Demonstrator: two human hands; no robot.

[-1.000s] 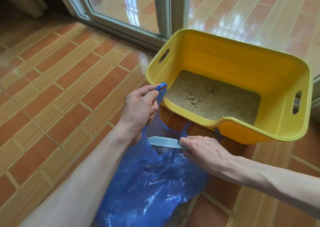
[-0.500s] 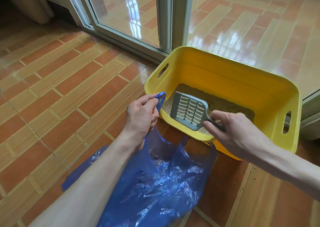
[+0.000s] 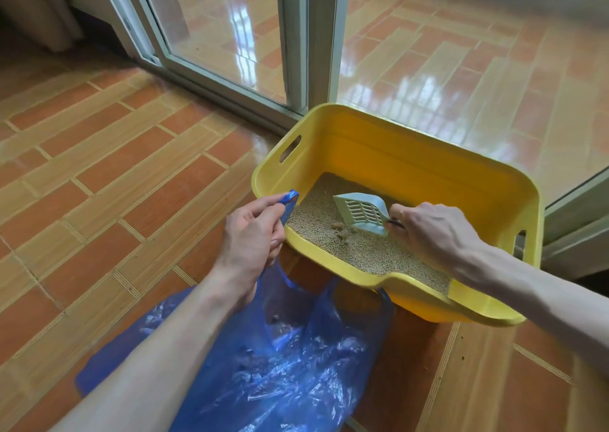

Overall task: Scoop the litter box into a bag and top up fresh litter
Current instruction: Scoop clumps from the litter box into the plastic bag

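A yellow litter box (image 3: 408, 154) stands on the tiled floor, its bottom covered in tan litter (image 3: 365, 250) with a few brown clumps (image 3: 341, 230). My right hand (image 3: 435, 234) grips the handle of a pale blue slotted scoop (image 3: 362, 212), whose blade rests on the litter just beside the clumps. My left hand (image 3: 252, 234) pinches one handle of a blue plastic bag (image 3: 283, 365) and holds it up beside the box's front left corner. The bag lies crumpled on the floor in front of the box, its mouth open toward the box.
A glass sliding door with a pale frame (image 3: 309, 39) stands just behind the box, and its track (image 3: 211, 79) runs along the floor to the left. Orange tiled floor (image 3: 105, 181) spreads to the left. A curtain (image 3: 36, 9) hangs at the far left.
My right hand lifted the scoop out of the bag, carried it over the box's front rim and lowered it onto the litter. My left hand kept its hold on the bag handle.
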